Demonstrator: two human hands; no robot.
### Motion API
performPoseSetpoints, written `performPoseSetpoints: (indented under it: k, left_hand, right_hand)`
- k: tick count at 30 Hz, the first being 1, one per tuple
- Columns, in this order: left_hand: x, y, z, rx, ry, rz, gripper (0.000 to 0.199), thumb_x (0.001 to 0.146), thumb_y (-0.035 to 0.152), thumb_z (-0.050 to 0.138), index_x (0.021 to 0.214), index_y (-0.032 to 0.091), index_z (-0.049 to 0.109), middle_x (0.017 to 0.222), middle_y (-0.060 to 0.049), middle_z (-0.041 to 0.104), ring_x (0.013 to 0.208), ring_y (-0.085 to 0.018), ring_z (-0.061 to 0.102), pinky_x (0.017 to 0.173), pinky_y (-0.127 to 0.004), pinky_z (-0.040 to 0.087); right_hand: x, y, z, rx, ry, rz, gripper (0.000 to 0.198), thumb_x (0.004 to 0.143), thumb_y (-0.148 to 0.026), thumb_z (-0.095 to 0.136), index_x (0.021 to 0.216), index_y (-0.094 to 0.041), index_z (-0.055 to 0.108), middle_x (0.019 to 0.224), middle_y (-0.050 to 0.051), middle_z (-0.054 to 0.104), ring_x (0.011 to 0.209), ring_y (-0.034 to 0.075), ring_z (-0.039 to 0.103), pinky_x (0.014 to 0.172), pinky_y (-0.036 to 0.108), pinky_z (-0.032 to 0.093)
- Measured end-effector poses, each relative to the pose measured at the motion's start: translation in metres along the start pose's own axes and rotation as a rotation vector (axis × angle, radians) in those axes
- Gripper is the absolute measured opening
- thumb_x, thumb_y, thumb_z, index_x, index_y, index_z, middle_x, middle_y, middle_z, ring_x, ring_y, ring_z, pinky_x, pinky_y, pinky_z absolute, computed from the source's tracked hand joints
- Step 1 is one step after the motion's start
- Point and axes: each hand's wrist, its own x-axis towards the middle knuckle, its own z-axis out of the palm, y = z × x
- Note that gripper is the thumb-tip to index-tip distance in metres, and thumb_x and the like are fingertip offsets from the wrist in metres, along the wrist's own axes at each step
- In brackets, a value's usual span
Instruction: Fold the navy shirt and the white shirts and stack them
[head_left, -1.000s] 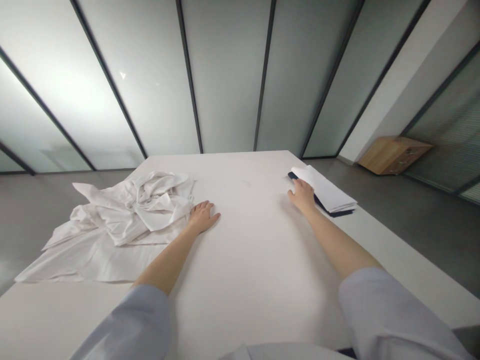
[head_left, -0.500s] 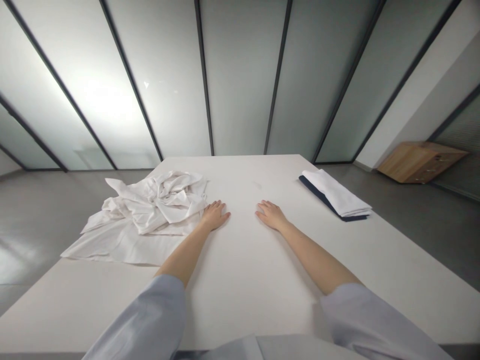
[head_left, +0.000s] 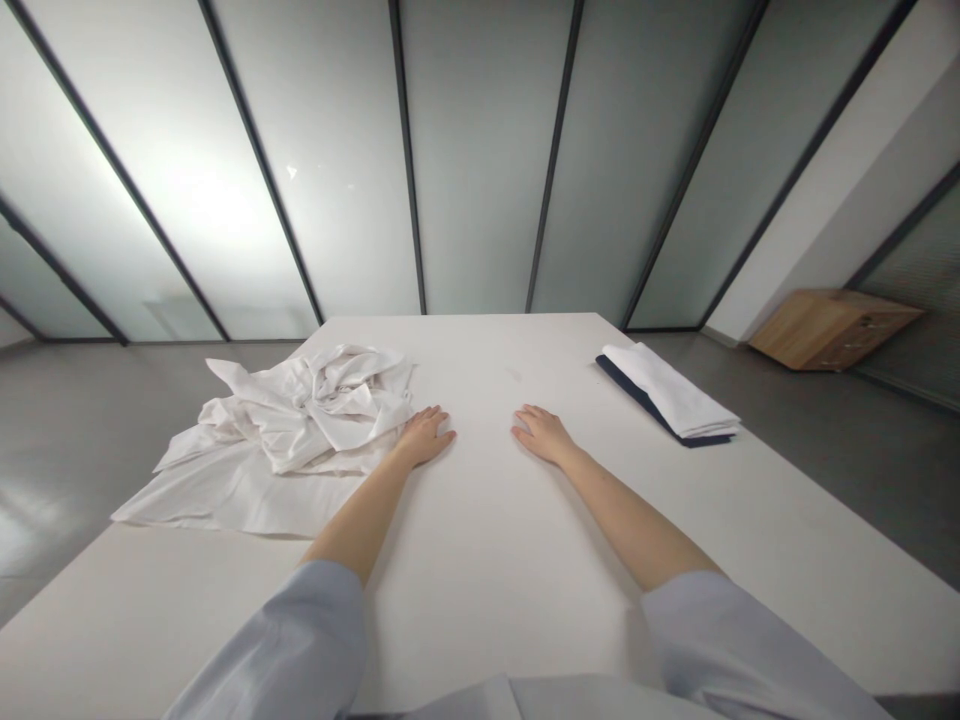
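My left hand (head_left: 425, 436) lies palm down on the white table (head_left: 480, 550), fingers stretched out and holding nothing. Right beside it on the left is a crumpled heap of white cloth (head_left: 322, 405), its lower layer spread toward the table's left edge. Whether the hand touches the cloth I cannot tell. My right hand (head_left: 543, 434) also rests flat on the tabletop, fingers apart, with nothing in it. To its right, near the table's right edge, a folded white cloth (head_left: 667, 388) lies on top of a folded dark navy cloth (head_left: 634, 390).
Frosted glass panels (head_left: 480, 150) with dark frames stand behind the far end of the table. A wooden cabinet (head_left: 810, 330) sits on the grey floor (head_left: 60, 430) at the far right.
Both hands stay flat on the table in nearly the same place. The view has shifted very slightly; the cloths look unchanged.
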Motion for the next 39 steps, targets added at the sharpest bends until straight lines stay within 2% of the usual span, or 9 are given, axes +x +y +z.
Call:
performPoseSetpoints:
  k: [7,17,22,26,30,34,37,39]
  left_hand:
    - [0.0,-0.002,0.001,0.005,0.007,0.005,0.052,0.089,0.044,0.046,0.134,0.018,0.05,0.148,-0.011,0.042,0.136,-0.024,0.037,0.112,-0.036,0.029]
    - [-0.003,0.002,-0.001,0.055,0.007,0.032,0.051,0.09,0.042,0.043,0.133,0.015,0.05,0.144,-0.012,0.045,0.135,-0.024,0.039,0.111,-0.036,0.029]
    - [-0.003,0.015,-0.002,0.153,0.092,0.119,0.045,0.088,0.034,0.045,0.129,0.016,0.052,0.14,-0.014,0.048,0.132,-0.027,0.04,0.114,-0.04,0.023]
    - [0.008,0.014,-0.023,0.254,0.186,0.049,0.046,0.085,0.035,0.05,0.128,0.023,0.052,0.141,-0.01,0.047,0.135,-0.03,0.033,0.114,-0.047,0.017]
    - [0.024,-0.018,-0.063,0.349,0.264,-0.149,0.039,0.087,0.028,0.043,0.123,0.02,0.056,0.133,-0.014,0.051,0.127,-0.032,0.039,0.104,-0.048,0.03]
    - [0.029,-0.071,-0.093,0.366,0.218,-0.38,0.039,0.085,0.019,0.042,0.121,0.017,0.057,0.132,-0.019,0.05,0.124,-0.035,0.042,0.095,-0.051,0.036]
    - [0.023,-0.105,-0.095,0.182,0.179,-0.529,0.032,0.08,0.023,0.051,0.109,0.02,0.063,0.13,-0.018,0.053,0.124,-0.038,0.042,0.094,-0.056,0.035]
    - [0.019,-0.12,-0.091,-0.057,0.255,-0.624,0.023,0.078,0.022,0.054,0.097,0.019,0.066,0.118,-0.018,0.061,0.119,-0.038,0.048,0.094,-0.057,0.035]
  right_hand:
    - [0.002,0.002,0.003,0.02,0.015,0.009,0.044,0.092,-0.042,0.044,0.131,-0.025,0.055,0.144,0.009,0.046,0.134,0.025,0.04,0.107,0.041,0.034]
    - [0.001,0.001,0.002,0.02,-0.006,0.01,0.045,0.093,-0.042,0.041,0.132,-0.023,0.054,0.145,0.01,0.044,0.134,0.026,0.038,0.107,0.043,0.033]
    - [0.001,0.0,0.002,0.016,-0.003,0.005,0.046,0.093,-0.041,0.041,0.133,-0.02,0.053,0.145,0.012,0.044,0.134,0.027,0.039,0.107,0.043,0.032]
    - [0.0,-0.002,0.002,0.001,-0.007,0.013,0.044,0.094,-0.041,0.041,0.132,-0.022,0.053,0.145,0.011,0.044,0.134,0.026,0.038,0.107,0.042,0.032]
    - [0.001,-0.003,0.002,-0.018,-0.02,0.011,0.045,0.094,-0.04,0.04,0.133,-0.02,0.052,0.146,0.013,0.043,0.134,0.027,0.038,0.107,0.043,0.032]
    - [0.001,-0.003,0.004,-0.021,-0.012,0.012,0.045,0.094,-0.04,0.04,0.133,-0.021,0.051,0.145,0.013,0.043,0.133,0.027,0.038,0.106,0.043,0.032]
    - [0.001,-0.003,0.005,-0.023,-0.005,0.018,0.044,0.094,-0.04,0.04,0.133,-0.022,0.052,0.145,0.012,0.044,0.133,0.027,0.038,0.106,0.042,0.032]
    - [0.001,-0.003,0.005,-0.022,-0.008,0.02,0.045,0.094,-0.04,0.04,0.133,-0.021,0.051,0.145,0.012,0.043,0.133,0.027,0.038,0.106,0.042,0.031]
